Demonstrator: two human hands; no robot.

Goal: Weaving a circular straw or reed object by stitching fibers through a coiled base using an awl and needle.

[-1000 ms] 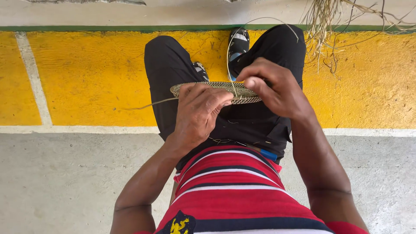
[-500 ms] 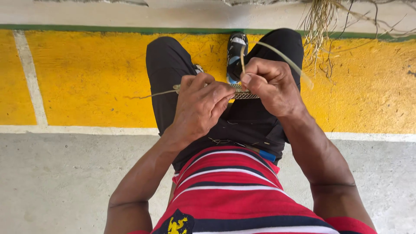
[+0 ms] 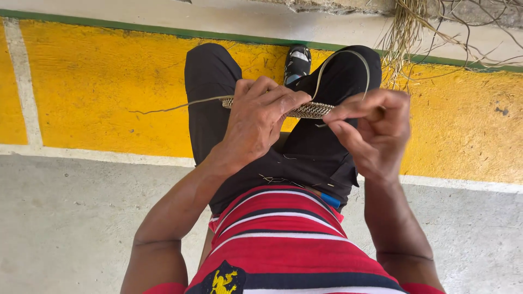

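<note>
Woven fibre disc (image 3: pixel 310 110) looks light and springy; your left hand (image 3: pixel 256 122) clamps its rim. Your right hand (image 3: pixel 373 128) pinches the thin strand (image 3: pixel 348 57); hold it near the weave.

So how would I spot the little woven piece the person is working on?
Find the black shorts against the yellow floor band. Over the lap, the left hand grips a flat woven disc. It alone is tightly plaited; other fibres lie loose.
</note>
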